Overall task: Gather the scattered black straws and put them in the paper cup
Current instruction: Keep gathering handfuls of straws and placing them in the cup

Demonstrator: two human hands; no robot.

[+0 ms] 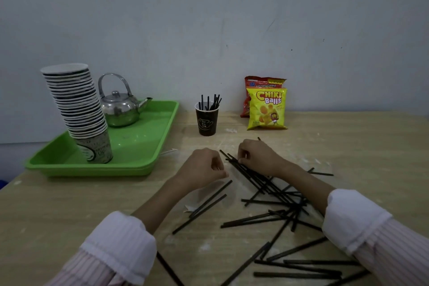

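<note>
Many black straws (274, 206) lie scattered over the wooden table (69, 204), from the middle to the near right. A dark paper cup (207, 121) stands upright behind them with several straws sticking out of it. My right hand (257, 157) rests on the far end of a bunch of straws (246, 172), its fingers curled and pinching their tips. My left hand (204, 167) hovers just left of that bunch, fingers curled in with nothing visible inside. Two straws (209, 204) lie below my left wrist.
A green tray (139, 144) at the left holds a leaning tall stack of paper cups (76, 109) and a steel kettle (120, 107). Two snack bags (267, 107) lean on the wall behind the cup. A white scrap (190, 208) lies near the straws.
</note>
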